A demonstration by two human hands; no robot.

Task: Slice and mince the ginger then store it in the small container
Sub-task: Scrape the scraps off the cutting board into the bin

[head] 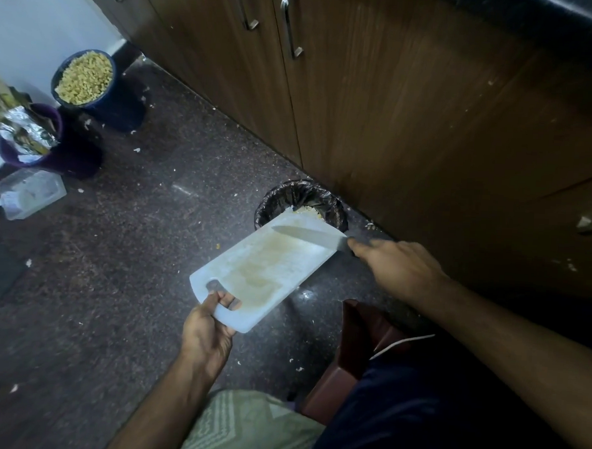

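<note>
My left hand [206, 333] grips the handle end of a white cutting board [261, 270], which tilts down toward a small round container lined with a black bag [279, 197]. Pale yellow minced ginger [310, 211] lies inside the container at the board's far edge. My right hand [399, 264] holds a knife [307, 237] by its dark handle, with the blade lying flat across the upper part of the board. The board's surface shows a yellowish stain and almost no pieces.
Brown cabinet doors [379, 108] stand right behind the container. On the dark floor at left are a blue tub of yellow pieces [84, 77], a purple tub with foil wrappers [28, 138] and a clear plastic box [28, 193]. A brown stool [360, 341] sits under me. Scraps litter the floor.
</note>
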